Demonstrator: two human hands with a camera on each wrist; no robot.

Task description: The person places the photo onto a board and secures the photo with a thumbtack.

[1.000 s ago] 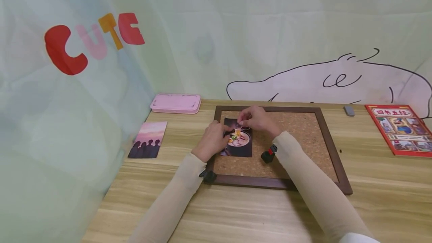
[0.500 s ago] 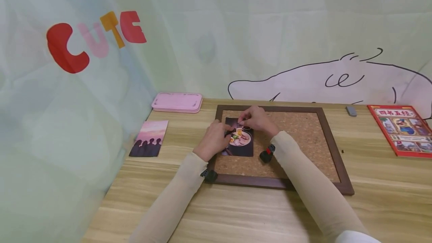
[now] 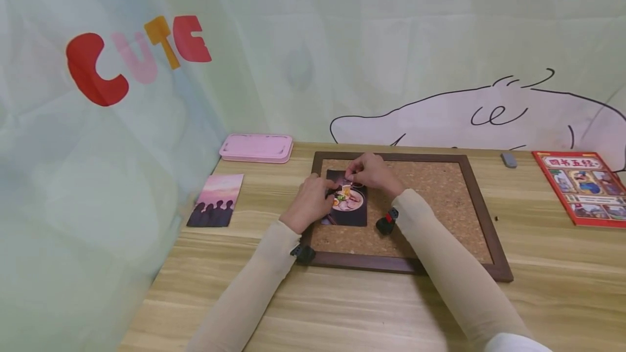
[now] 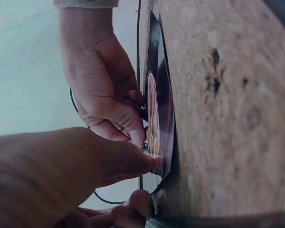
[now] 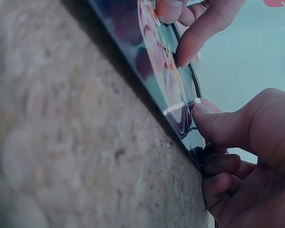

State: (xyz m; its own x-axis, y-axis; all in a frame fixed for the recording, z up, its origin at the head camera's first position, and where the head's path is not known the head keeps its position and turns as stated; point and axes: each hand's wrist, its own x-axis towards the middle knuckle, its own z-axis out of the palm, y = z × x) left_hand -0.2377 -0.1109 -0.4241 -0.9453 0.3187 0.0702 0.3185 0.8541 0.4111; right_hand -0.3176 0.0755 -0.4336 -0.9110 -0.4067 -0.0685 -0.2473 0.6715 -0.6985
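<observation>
A dark photo of a ramen bowl (image 3: 348, 206) lies on the left part of a cork board (image 3: 430, 200) in a dark wooden frame (image 3: 491, 232). My left hand (image 3: 330, 195) presses its fingertips on the photo's left side. My right hand (image 3: 351, 174) is at the photo's top edge and pinches a small clear push pin (image 5: 183, 107) against the photo (image 5: 156, 57). In the right wrist view the left index finger (image 5: 199, 33) touches the picture. The left wrist view shows the right hand (image 4: 133, 135) close against the photo (image 4: 164, 109) and the cork (image 4: 228, 118).
A second photo with silhouettes at sunset (image 3: 215, 208) lies left of the board. A pink flat case (image 3: 256, 148) sits at the back left, a grey eraser (image 3: 508, 160) and a red book (image 3: 582, 186) at the back right. Cloth backdrops close off the back and left.
Both hands stay on the photo in nearly the same place. Only the head view has shifted slightly.
</observation>
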